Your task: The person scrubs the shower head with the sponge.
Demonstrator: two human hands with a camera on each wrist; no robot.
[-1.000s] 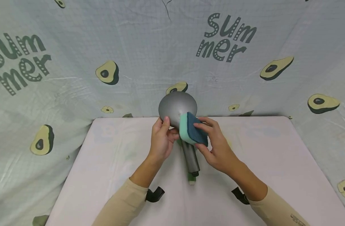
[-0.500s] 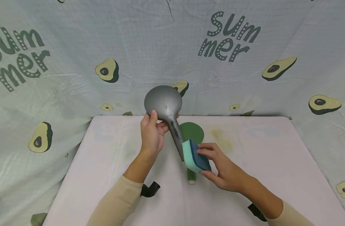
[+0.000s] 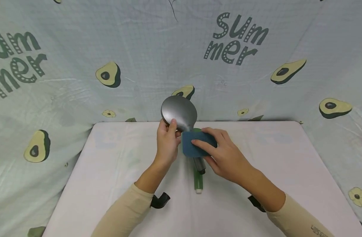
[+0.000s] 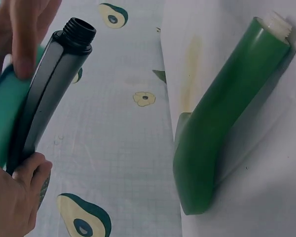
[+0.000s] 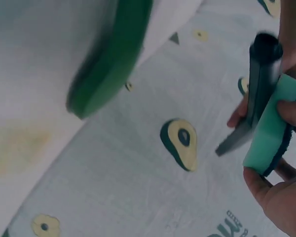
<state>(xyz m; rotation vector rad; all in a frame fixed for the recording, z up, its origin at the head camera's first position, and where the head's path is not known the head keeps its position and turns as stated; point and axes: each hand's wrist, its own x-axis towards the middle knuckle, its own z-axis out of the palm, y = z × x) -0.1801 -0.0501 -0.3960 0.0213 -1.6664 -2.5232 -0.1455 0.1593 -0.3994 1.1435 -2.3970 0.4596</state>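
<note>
A grey shower head (image 3: 179, 111) is held up over the table with its round back toward me. My left hand (image 3: 167, 141) grips it where the head meets the handle, thumb on the back. My right hand (image 3: 225, 154) pinches a sponge (image 3: 195, 148), blue scouring side outward. In the left wrist view the sponge's teal foam (image 4: 7, 118) lies against the grey handle (image 4: 52, 89), whose threaded end points up. The sponge hides the upper handle in the head view. Beneath it, a green shower head (image 3: 198, 181) lies on the table, its head mostly covered.
The table (image 3: 124, 164) has a pale cloth cover, and a printed cloth wall (image 3: 151, 49) rises at its back edge. A faint yellow stain (image 5: 19, 148) marks the cover near the green shower head. Black straps (image 3: 160, 200) are on both wrists.
The grey shower head moved left, then back toward the middle. The sponge slid down the handle, then up again, and now its blue side faces me. Both hands keep their grip.
</note>
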